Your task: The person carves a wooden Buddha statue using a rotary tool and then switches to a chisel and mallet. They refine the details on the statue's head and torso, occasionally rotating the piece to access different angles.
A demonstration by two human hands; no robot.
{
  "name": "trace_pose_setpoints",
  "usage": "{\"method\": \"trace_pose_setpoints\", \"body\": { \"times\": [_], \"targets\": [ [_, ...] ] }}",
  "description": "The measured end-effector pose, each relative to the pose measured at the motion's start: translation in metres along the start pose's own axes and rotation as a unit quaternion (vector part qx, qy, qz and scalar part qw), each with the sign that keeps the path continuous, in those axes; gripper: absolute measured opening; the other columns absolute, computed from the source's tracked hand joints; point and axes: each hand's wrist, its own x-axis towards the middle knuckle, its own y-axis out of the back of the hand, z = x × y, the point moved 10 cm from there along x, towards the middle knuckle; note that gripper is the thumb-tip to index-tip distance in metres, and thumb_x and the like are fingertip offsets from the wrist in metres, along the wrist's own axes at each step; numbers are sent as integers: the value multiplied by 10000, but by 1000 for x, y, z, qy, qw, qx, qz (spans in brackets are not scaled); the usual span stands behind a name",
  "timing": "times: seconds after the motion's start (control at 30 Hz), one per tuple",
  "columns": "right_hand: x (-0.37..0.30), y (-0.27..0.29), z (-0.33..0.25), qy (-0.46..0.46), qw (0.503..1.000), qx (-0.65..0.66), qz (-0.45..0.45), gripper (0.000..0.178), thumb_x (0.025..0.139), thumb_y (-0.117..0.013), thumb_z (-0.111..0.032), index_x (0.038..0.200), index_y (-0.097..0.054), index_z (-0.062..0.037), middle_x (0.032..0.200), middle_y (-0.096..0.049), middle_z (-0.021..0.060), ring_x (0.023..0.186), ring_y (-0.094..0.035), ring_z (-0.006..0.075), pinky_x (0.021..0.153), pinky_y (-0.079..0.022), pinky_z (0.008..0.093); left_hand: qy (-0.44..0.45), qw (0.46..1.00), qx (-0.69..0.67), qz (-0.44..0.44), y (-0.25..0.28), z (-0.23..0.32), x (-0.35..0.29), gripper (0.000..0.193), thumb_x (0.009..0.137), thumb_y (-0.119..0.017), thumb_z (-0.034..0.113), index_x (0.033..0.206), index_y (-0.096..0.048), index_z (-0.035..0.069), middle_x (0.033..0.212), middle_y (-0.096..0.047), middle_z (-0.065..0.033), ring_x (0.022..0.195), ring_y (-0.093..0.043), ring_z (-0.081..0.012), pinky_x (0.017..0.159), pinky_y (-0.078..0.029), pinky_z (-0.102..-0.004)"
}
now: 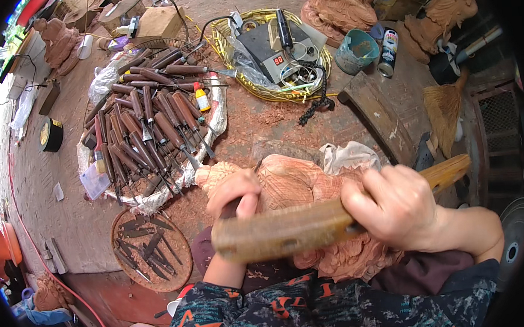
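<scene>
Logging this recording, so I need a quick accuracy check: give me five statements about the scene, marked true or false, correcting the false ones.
1. The right hand grips a wooden club. True.
2. The left hand is spread flat. False: it is curled.
3. The round tray lies to the right of the reddish carving. False: it lies to the left.
4. A red-capped yellow bottle is beside brown-handled tools. True.
5. The green bucket is inside the yellow basket. False: it is outside, to the right.

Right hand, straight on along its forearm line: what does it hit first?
Probably the reddish-brown carved wooden figure just left of the right hand; depth is unclear, so the hand might pass above it.
</scene>
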Motion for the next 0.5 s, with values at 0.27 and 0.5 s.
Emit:
{"method": "trace_pose_setpoints", "body": {
  "times": [0.27,0.5],
  "targets": [
    [-9,10,-19,64,987,141,49,149,683,-598,-159,827,-570,-130,623,-395,-16,488,-405,103,410,-314,230,-199,976,-70,-63,-12,48,-9,252,899,-586,179,839,-569,-64,563,-489,-46,414,-459,-175,377,-356,-295],
    [-7,23,-19,77,980,166,73,168,659,-604,-166,823,-573,-139,620,-388,-25,487,-380,98,402,-282,221,-168,977,-32,-126,-25,43,-5,211,859,-597,138,813,-578,-67,565,-475,-49,424,-451,-189,393,-333,-305]
  ]
}}
